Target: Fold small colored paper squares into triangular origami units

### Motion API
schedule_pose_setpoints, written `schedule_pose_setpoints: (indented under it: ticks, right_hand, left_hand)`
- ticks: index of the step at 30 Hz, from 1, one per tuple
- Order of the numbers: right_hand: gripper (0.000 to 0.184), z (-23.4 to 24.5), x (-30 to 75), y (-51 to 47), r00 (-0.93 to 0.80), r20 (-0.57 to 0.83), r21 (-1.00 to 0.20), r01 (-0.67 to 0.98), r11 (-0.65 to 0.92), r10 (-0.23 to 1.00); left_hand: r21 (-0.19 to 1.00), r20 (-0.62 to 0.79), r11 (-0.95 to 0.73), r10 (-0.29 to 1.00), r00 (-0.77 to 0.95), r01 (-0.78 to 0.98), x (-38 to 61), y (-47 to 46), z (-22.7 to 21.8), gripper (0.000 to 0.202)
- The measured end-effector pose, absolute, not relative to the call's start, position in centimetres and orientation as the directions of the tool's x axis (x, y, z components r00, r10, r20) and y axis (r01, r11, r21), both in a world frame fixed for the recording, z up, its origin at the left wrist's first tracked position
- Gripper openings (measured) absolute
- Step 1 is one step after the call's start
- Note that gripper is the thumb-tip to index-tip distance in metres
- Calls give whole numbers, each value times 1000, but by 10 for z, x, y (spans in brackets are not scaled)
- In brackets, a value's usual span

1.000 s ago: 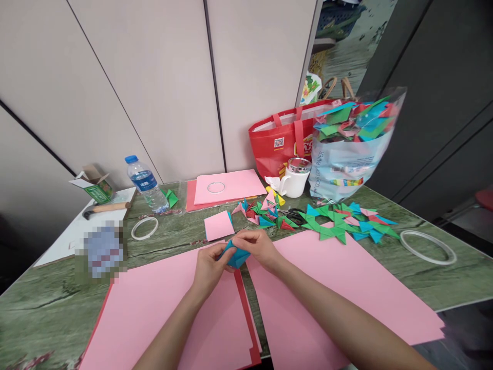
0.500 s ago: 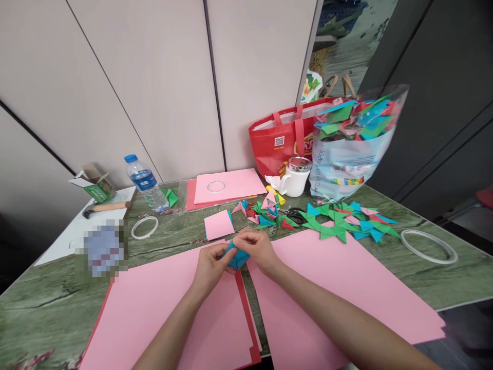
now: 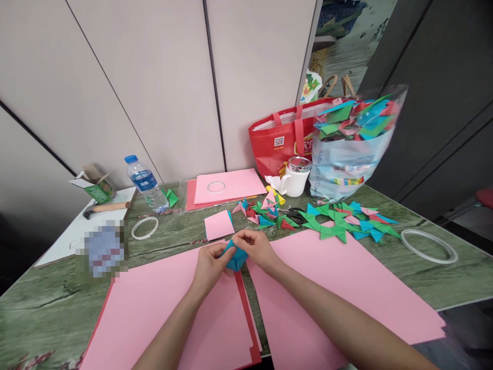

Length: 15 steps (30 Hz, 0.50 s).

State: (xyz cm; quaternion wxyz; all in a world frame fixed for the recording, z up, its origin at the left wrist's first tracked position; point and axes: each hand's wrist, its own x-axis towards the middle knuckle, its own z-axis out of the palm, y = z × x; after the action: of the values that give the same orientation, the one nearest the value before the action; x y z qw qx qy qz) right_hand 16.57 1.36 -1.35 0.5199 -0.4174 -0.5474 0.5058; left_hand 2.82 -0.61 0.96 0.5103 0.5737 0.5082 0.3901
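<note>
A small folded piece of blue paper (image 3: 236, 260) is pinched between both hands, just above the gap between two stacks of pink sheets. My left hand (image 3: 212, 262) grips its left edge, thumb on top. My right hand (image 3: 257, 249) holds its upper right edge, fingertips close to the left thumb. Part of the paper is hidden behind the fingers. Just beyond the hands lies a stack of pink squares (image 3: 219, 225) with blue showing at its edge. Behind that are several small folded paper pieces (image 3: 265, 209) in pink, blue, green and red.
Pink sheets (image 3: 165, 308) lie left, more pink sheets (image 3: 346, 288) right. Folded-paper rings (image 3: 335, 223), black scissors (image 3: 296, 215), a white mug (image 3: 296, 180) and a filled plastic bag (image 3: 346, 159) stand or lie right. A water bottle (image 3: 146, 182), tape roll (image 3: 145, 227) and hammer (image 3: 108, 207) are left.
The blue paper has tilted slightly in my fingers and shifted a touch left. Both hands keep nearly the same place and grip.
</note>
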Motion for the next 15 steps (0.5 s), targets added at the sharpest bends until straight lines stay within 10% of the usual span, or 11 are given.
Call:
schedule_pose_setpoints:
  ticks: [15]
  right_hand:
    - [22,-6,171,14,-220,129,-991,-72,116,967]
  left_hand:
    - [990,-46,30,992,115,135,25,-4,12,25]
